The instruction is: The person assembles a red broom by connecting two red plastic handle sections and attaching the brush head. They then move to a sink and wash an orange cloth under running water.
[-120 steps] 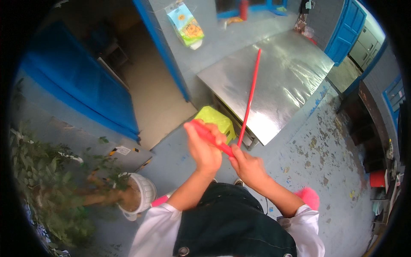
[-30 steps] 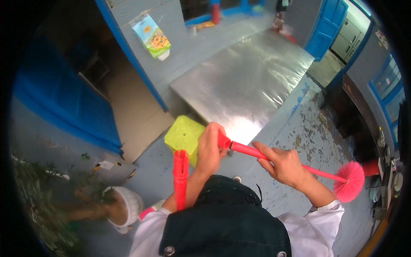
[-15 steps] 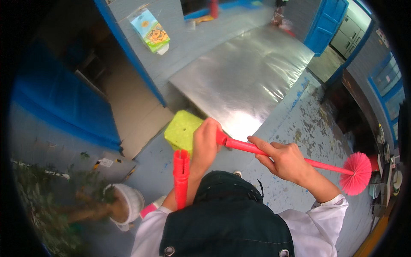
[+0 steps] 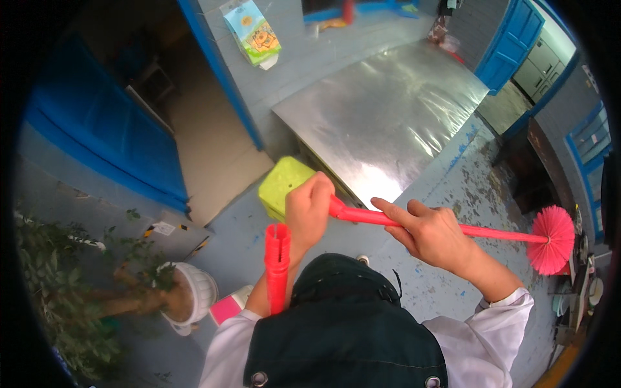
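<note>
My left hand (image 4: 309, 210) is closed around a red plastic tube. The slotted end of a red tube (image 4: 277, 265) stands out beside my left wrist; whether it is the same tube is hidden by the hand. To the right of that fist, a bent red joint meets the handle of a long-handled brush (image 4: 365, 215). My right hand (image 4: 430, 236) grips this handle from above, index finger stretched along it and thumb beneath. At the handle's far right end is a round, pink bristle head (image 4: 550, 240), held clear of the floor.
A metal-topped table (image 4: 388, 110) stands ahead, with a yellow-green stool (image 4: 284, 178) at its near left corner. Left are a blue door (image 4: 110, 129) and a potted plant in a white pot (image 4: 194, 294). A pink and white box (image 4: 228, 307) sits by my left arm.
The bristle head has risen and shifted slightly right, so the handle lies flatter. Both hands keep their holds. My view has turned a little, moving the room's things rightward.
</note>
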{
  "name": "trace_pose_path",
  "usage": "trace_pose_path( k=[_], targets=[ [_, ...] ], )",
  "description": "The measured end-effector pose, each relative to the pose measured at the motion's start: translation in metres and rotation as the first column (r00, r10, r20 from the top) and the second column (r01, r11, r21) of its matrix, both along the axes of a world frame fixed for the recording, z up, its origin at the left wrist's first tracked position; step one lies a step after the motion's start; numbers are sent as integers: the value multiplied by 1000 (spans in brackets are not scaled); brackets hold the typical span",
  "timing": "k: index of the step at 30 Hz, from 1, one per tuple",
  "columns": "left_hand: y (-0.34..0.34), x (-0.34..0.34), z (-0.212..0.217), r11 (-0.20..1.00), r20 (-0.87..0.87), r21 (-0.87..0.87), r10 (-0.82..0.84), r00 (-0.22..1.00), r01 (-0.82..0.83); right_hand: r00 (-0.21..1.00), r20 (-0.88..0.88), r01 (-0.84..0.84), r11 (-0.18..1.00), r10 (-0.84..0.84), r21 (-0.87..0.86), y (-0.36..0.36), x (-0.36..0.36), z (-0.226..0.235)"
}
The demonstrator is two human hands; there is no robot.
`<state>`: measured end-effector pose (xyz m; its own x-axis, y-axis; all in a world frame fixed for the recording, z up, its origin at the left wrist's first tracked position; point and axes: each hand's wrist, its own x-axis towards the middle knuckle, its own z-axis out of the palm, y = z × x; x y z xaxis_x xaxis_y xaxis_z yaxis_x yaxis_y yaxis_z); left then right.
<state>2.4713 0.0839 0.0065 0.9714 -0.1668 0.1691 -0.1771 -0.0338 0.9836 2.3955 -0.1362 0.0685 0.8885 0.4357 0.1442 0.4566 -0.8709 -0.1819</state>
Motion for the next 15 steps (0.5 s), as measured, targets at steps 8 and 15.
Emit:
trace_pose_path(
  k=[8,15],
  targets=[
    [-3,4,-8,994,-13,55,95,995,-94,999,10,48,998,-48,-32,4,0,-2],
    [-8,10,-15,995,-110,97,35,993,-24,997,39,75,990,-71,-117,-3,0,-9]
  ],
)
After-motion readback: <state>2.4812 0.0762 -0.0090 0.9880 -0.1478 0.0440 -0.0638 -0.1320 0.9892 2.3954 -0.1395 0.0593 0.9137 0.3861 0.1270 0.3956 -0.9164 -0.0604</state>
